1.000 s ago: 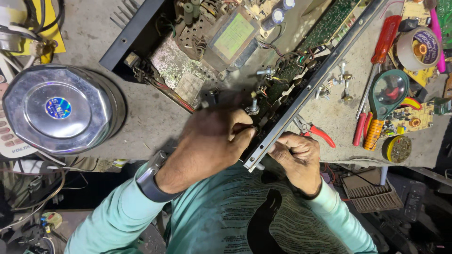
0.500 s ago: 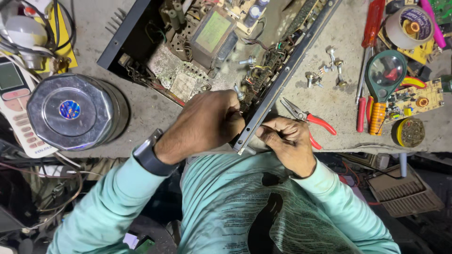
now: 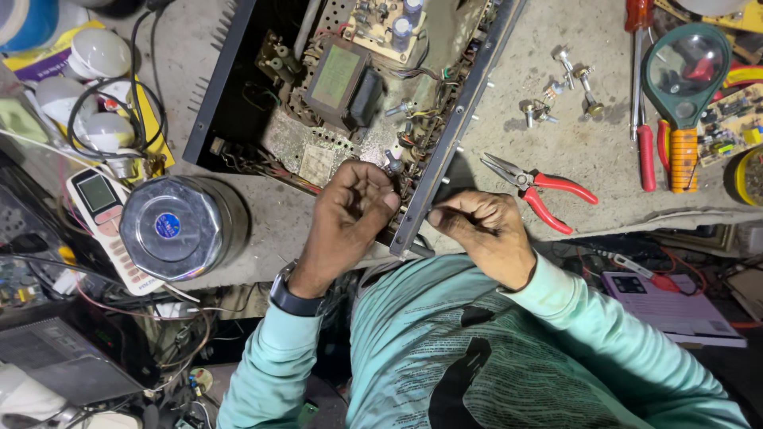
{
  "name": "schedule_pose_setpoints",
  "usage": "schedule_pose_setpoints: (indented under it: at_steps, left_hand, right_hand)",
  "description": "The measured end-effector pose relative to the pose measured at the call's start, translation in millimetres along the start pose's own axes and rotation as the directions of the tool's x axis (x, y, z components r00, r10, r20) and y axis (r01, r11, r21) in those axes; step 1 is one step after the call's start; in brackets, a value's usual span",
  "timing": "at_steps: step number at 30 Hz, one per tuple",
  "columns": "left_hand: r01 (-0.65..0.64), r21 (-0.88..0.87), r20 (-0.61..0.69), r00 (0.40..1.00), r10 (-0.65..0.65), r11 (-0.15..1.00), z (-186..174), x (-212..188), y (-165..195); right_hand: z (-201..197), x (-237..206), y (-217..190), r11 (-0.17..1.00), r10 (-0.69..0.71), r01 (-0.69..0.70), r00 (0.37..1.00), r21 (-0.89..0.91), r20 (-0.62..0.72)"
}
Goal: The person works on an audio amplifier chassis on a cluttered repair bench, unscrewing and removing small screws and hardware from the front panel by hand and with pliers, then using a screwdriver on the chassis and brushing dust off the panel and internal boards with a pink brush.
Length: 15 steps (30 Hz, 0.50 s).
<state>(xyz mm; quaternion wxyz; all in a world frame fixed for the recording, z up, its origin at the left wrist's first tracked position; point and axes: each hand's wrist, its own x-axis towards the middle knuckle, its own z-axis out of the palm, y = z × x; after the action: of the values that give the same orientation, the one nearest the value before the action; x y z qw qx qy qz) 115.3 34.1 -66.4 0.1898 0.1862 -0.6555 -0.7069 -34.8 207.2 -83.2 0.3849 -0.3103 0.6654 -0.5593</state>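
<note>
Both hands work the near corner of the opened amplifier chassis (image 3: 350, 87) on the surface, left hand (image 3: 346, 218) curled inside on a small part, right hand (image 3: 485, 230) pinching at its front panel (image 3: 457, 127), with loose knobs (image 3: 556, 91) and red pliers (image 3: 540, 191) lying at 3 o'clock, so disassembly looks partway.

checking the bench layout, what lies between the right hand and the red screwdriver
Head view: red-handled pliers lie on the bench between the right hand and the red screwdriver.
</note>
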Motion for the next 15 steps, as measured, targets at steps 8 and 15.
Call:
schedule_pose_setpoints:
  at_steps: [8, 15]
  left_hand:
    - [0.129, 0.453, 0.057, 0.983, -0.174, 0.882, -5, 18, 60]
    - [0.115, 0.384, -0.006, 0.992, -0.122, 0.916, 2, 19, 55]
  right_hand:
    - [3, -4, -10, 0.995, 0.015, -0.019, 0.999, -0.100, -0.042]
    - [6, -4, -9, 0.995, -0.028, 0.025, 0.999, -0.094, -0.037]
